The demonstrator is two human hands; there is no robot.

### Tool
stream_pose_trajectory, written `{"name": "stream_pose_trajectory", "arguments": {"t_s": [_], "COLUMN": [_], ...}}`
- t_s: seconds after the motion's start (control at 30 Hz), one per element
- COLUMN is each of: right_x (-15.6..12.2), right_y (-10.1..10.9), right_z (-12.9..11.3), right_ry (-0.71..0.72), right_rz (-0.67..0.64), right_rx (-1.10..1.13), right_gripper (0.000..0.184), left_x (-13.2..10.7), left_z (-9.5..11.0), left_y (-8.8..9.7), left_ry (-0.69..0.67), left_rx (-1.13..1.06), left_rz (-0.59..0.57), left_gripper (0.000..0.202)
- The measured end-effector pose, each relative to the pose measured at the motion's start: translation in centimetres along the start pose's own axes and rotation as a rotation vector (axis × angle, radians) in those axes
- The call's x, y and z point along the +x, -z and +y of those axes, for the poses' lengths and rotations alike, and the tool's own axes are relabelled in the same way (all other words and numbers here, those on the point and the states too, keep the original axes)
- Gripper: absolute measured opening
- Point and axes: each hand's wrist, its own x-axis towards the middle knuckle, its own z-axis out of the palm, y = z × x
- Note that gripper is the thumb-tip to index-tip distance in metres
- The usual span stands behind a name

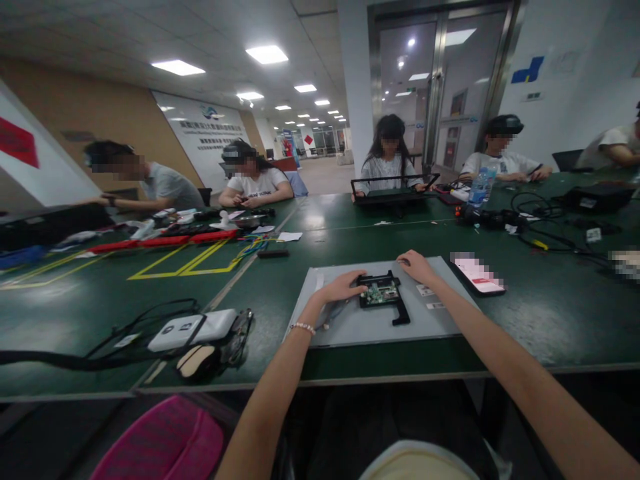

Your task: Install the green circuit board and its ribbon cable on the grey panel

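A flat grey panel point(345, 328) lies on the green table in front of me. On it sits a black plastic bracket point(401, 312) with a green circuit board point(383, 293) in its middle. My left hand point(343, 287) grips the bracket's left edge, thumb and fingers closed on it. Beyond the bracket's upper right corner, my right hand point(417, 267) is over the panel with its fingers curled together. Something small and dark shows at those fingertips, too small to name. Thin wires point(334, 313) run from beneath my left hand across the panel.
Right of the panel lies a phone point(480, 275). A white device point(193, 330), a mouse point(197, 362) and black cables stand left. Water bottles point(481, 187) are farther back. Across the table a person point(393, 157) holds a black frame point(395, 190); other people sit around.
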Motion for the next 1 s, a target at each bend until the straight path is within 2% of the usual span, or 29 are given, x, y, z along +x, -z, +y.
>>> {"name": "stream_pose_trajectory", "arguments": {"t_s": [0.3, 0.6, 1.0], "right_x": [0.27, 0.36, 0.48], "right_y": [-0.24, -0.44, -0.48], "right_z": [0.42, 0.84, 0.57], "right_ry": [-0.017, -0.015, -0.011], "right_rz": [0.057, 0.062, 0.062], "right_rx": [-0.001, 0.004, -0.028], "right_gripper": [0.015, 0.021, 0.020], "left_x": [-0.18, -0.40, -0.34], "left_z": [-0.25, 0.46, 0.58], "left_y": [0.13, 0.29, 0.14], "left_ry": [-0.007, 0.021, 0.034], "left_rx": [0.024, 0.011, 0.039], "left_rz": [0.008, 0.002, -0.021], "left_gripper": [0.063, 0.064, 0.063]}}
